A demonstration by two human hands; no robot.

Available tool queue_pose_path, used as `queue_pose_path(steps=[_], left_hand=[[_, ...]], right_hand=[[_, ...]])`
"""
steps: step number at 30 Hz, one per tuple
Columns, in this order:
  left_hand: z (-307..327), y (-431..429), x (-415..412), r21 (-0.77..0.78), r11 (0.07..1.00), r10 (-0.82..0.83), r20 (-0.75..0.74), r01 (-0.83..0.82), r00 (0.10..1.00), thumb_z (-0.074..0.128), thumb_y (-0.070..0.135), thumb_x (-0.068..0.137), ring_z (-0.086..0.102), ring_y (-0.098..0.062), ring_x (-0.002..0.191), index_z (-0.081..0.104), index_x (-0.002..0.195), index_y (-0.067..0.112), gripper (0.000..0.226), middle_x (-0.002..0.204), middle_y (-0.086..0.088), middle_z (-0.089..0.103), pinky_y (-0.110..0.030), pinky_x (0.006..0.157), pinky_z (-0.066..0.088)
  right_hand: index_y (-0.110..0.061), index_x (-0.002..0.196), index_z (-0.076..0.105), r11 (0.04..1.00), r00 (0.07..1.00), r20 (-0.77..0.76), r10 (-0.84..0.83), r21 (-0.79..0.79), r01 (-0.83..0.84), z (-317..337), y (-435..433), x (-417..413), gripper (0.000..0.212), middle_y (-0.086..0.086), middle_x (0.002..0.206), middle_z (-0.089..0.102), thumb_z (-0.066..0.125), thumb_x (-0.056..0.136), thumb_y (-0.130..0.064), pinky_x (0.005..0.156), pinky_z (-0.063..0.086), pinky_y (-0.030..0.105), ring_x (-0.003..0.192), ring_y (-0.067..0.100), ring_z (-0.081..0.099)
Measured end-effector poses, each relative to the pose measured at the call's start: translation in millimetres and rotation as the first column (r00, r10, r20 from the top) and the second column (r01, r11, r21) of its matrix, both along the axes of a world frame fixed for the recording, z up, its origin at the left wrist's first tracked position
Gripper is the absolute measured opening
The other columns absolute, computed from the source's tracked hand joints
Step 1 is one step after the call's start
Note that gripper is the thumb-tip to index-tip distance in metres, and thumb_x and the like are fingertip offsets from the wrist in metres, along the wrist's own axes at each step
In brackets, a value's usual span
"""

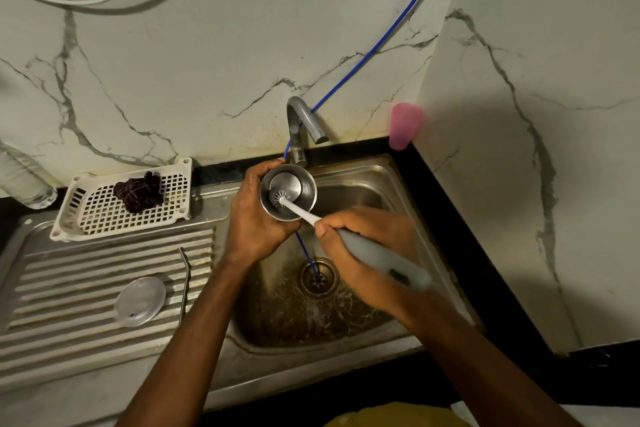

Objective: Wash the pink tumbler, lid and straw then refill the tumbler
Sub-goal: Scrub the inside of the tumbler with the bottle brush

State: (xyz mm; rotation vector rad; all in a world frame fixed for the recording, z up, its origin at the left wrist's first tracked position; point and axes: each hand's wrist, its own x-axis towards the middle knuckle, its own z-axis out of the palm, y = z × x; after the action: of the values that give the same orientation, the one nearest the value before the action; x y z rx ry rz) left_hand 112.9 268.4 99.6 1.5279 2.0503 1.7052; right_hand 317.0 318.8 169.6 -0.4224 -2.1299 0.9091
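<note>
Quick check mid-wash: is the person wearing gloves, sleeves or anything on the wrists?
No gloves: the left hand and right hand are bare, forearms uncovered to the frame edge, no watch, ring or bracelet visible. A yellow garment shows at the bottom edge.

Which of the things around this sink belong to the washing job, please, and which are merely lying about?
In the job: tumbler, brush, lid, straw, tap.
Lying about: white basket, dark cloth, blue tube, clear bottle, blurred pink cup.
</note>
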Motion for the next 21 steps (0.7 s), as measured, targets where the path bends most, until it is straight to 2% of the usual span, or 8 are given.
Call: queue_pose_path(steps=[3,5,8,12,17,21], left_hand=[[3,-2,-1,-0.030,0.998,-0.050,-0.064,0.048,0.997,0.087,0.043,0.061,0.059,-0.013,0.123,0.049,0.131,0.031,0.080,0.134,0.005,0.060,-0.029,0.101,0.049],[1,-2,-2,-0.041,0.997,-0.073,-0.111,0.068,0.991,0.084,0.045,0.064,0.058,-0.017,0.126,0.050,0.132,0.025,0.078,0.136,0.001,0.060,-0.038,0.103,0.050],[-2,-2,-4,-0.020,0.997,-0.073,-0.149,0.071,0.986,0.086,0.043,0.066,0.056,-0.022,0.129,0.052,0.133,0.014,0.080,0.138,-0.005,0.059,-0.048,0.105,0.049],[-2,-2,-9,0.019,0.999,-0.045,-0.139,0.049,0.989,0.092,0.027,0.064,0.056,-0.022,0.129,0.055,0.132,0.008,0.080,0.138,-0.006,0.059,-0.050,0.105,0.048],[-3,-2,-9,0.017,1.000,-0.019,-0.191,0.023,0.981,0.093,0.026,0.061,0.057,-0.024,0.128,0.055,0.133,0.008,0.083,0.137,-0.009,0.060,-0.044,0.107,0.047],[1,-2,-18,0.013,1.000,-0.014,-0.125,0.015,0.992,0.090,0.035,0.062,0.057,-0.024,0.127,0.053,0.133,0.018,0.082,0.136,-0.006,0.060,-0.045,0.108,0.046]], right_hand=[[-0.003,0.089,0.075,0.970,0.992,0.102,0.077,0.222,-0.099,3,3,-4,0.012,0.003,0.081,0.071,0.068,0.091,-0.012,0.071,0.053,0.021,0.070,0.010,0.065],[-0.005,0.086,0.075,0.953,0.990,0.125,0.068,0.285,-0.101,5,6,-7,0.016,0.003,0.078,0.070,0.065,0.091,-0.017,0.070,0.053,0.024,0.067,0.011,0.063],[-0.006,0.082,0.074,0.952,0.997,0.077,0.014,0.305,-0.037,6,7,-9,0.025,0.003,0.075,0.069,0.059,0.091,-0.024,0.065,0.054,0.028,0.064,0.012,0.063],[-0.006,0.081,0.074,0.921,0.997,0.055,-0.060,0.389,0.034,-8,-1,-9,0.014,0.004,0.074,0.067,0.068,0.089,-0.016,0.062,0.055,0.033,0.062,0.015,0.062],[-0.003,0.077,0.071,0.958,0.994,-0.086,-0.064,0.274,0.085,-21,-14,-17,0.018,0.005,0.072,0.064,0.063,0.090,-0.013,0.057,0.052,0.034,0.060,0.017,0.060],[-0.003,0.082,0.074,0.996,0.980,-0.181,-0.088,-0.022,0.085,-17,-21,-18,0.017,0.000,0.074,0.067,0.065,0.092,-0.014,0.059,0.052,0.028,0.064,0.013,0.064]])
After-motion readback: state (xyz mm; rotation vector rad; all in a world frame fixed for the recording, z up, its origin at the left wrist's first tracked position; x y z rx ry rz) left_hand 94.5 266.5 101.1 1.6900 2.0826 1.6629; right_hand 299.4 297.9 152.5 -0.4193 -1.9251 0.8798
